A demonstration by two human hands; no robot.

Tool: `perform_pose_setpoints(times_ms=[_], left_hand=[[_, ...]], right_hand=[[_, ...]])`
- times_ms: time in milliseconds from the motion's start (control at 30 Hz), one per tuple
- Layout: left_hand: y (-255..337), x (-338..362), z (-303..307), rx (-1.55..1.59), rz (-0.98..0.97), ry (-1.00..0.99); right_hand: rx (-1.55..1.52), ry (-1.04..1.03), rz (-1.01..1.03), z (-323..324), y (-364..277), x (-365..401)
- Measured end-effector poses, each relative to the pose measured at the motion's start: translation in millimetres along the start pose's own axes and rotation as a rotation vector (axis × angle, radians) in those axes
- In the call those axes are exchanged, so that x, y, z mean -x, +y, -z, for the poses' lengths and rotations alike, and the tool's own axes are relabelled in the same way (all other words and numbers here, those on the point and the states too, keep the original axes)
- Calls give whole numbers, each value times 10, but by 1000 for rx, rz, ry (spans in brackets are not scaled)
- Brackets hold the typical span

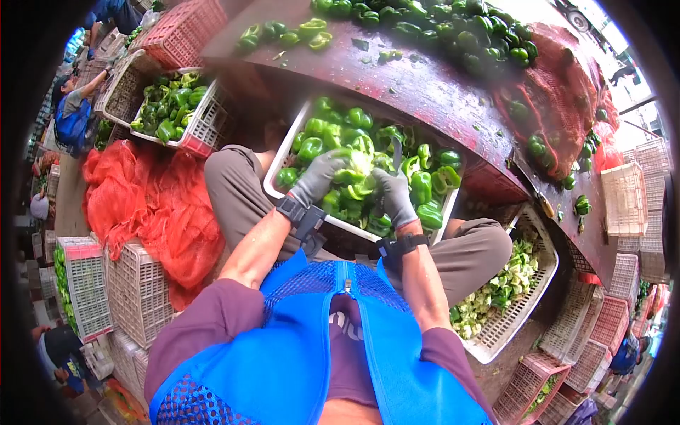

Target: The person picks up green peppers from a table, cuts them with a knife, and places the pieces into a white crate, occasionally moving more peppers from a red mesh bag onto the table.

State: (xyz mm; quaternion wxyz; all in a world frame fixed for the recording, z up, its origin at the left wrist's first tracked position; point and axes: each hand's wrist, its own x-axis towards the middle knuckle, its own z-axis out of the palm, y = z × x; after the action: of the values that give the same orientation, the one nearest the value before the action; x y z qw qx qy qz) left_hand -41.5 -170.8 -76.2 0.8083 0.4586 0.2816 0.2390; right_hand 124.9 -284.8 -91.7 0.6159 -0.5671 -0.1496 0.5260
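Wearing a grey glove, my left hand (317, 178) grips a cut-open green bell pepper (360, 161) whose pale inside faces up. My right hand (395, 197), gloved too, is closed around a knife; its blade (397, 150) points away from me beside the pepper, and the handle is hidden in the fingers. Both hands are over a white crate (285, 146) between my knees, filled with whole and opened green bell peppers (421, 188).
A metal-topped table (340, 64) ahead carries a pepper heap (453, 28) and red mesh sack (559, 99). At right stands a crate (506, 333) of pale green pepper scraps (506, 287). To the left are red netting (156, 205), another pepper crate (219, 113) and a co-worker (71, 117).
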Motion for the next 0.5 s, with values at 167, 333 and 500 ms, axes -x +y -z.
perform_pose_setpoints(times_ms=[167, 333, 500], left_hand=[[222, -155, -199, -109, -54, -50], [224, -116, -40, -577, -104, -59], [-70, -249, -15, -995, -308, -99]], right_hand=[[705, 174, 301, 7, 131, -133], [739, 36, 370, 74, -600, 252], [1133, -118, 520, -64, -620, 314]])
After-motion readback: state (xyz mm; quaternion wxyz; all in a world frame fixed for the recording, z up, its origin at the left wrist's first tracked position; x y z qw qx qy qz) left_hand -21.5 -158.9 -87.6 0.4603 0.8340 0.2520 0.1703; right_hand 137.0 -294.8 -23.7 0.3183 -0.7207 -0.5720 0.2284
